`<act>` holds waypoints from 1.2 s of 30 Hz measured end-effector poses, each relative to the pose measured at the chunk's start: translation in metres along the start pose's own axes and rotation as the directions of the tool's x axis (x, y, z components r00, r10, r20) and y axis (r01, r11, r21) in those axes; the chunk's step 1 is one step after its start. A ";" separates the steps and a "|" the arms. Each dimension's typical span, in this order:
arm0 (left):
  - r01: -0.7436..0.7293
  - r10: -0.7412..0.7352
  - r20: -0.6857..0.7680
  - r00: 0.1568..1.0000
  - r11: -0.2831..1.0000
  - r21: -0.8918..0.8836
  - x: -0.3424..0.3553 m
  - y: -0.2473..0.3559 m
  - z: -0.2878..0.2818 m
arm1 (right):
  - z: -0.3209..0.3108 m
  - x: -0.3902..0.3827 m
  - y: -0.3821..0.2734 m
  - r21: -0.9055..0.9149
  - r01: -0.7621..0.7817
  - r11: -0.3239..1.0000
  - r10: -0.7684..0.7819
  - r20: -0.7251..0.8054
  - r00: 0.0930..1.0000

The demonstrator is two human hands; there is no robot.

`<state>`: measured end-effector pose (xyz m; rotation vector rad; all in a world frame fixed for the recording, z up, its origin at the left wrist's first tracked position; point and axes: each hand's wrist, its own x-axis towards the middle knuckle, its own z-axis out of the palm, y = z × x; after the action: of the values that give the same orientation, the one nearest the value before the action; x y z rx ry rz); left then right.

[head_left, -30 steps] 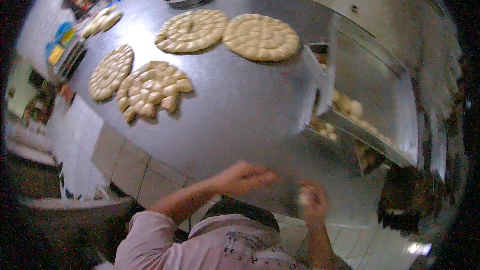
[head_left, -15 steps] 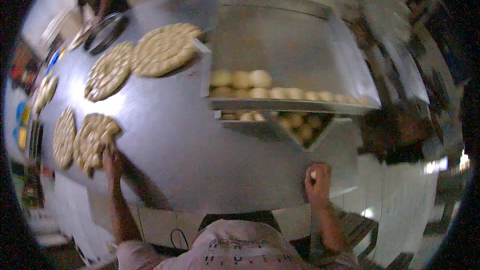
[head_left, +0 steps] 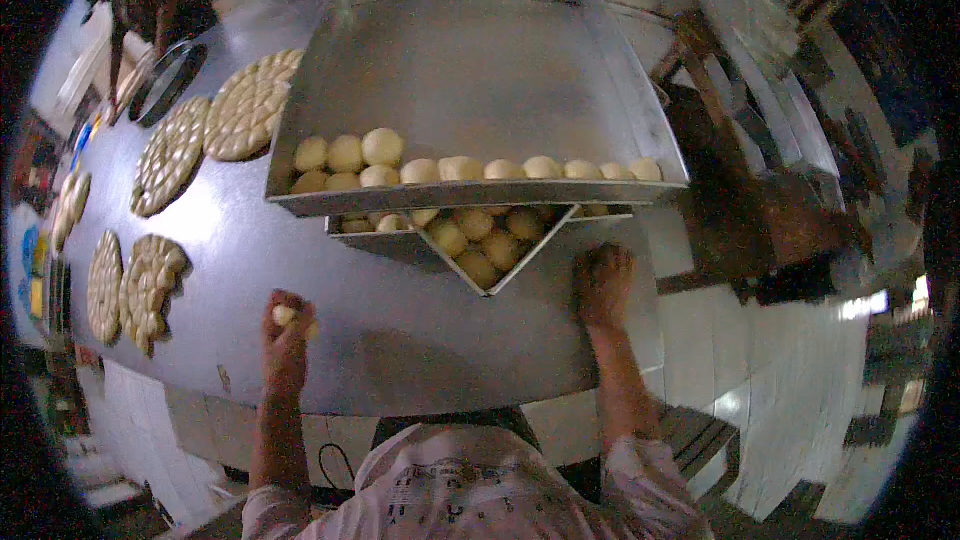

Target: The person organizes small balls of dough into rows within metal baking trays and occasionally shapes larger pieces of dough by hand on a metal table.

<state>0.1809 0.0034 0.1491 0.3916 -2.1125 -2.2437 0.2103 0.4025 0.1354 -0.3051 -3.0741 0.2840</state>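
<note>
Head view: pale dough (head_left: 285,316) in the left hand (head_left: 286,336), over the near left of the surface (head_left: 250,250).
Small, cream-coloured, rounded, partly hidden by curled fingers closed around it; pointing direction and long axis impossible to tell. Right hand (head_left: 604,288) near the corner-forward tray (head_left: 488,291) of dough balls (head_left: 480,268), fingers apparently bent, any hold impossible to tell.

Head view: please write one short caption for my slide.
Left hand holds dough over a metal table; stacked trays contain dough balls.

Glare whitens the table (head_left: 230,250) within a dim, grainy view.
</note>
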 end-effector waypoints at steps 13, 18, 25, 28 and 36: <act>0.070 -0.040 0.215 0.976 0.988 -0.135 -0.026 0.020 -0.022 | -0.168 0.063 -0.072 0.012 0.162 0.987 -0.079 -0.838 0.540; 0.088 -0.198 0.315 0.928 0.940 0.329 -0.016 0.028 -0.021 | -0.142 0.127 -0.142 0.621 0.315 0.718 -0.233 -0.212 0.949; 0.302 -0.225 0.661 0.716 0.953 -0.003 -0.017 0.019 -0.039 | -0.054 -0.016 -0.249 0.532 0.638 0.556 -0.468 -0.434 0.770; -0.001 -0.133 0.806 0.576 0.987 0.163 -0.015 0.024 -0.050 | -0.016 -0.067 -0.238 0.743 0.239 0.625 -0.467 0.111 0.877; 0.069 0.535 -0.214 0.817 0.277 0.958 0.117 0.013 -0.251 | 0.039 -0.099 -0.091 -0.286 0.021 0.958 -0.090 -0.232 0.969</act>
<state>0.1172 -0.2663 0.1323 0.5186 -2.6114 -0.3167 0.2880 0.2882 0.1118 -0.2404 -2.8671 -0.1844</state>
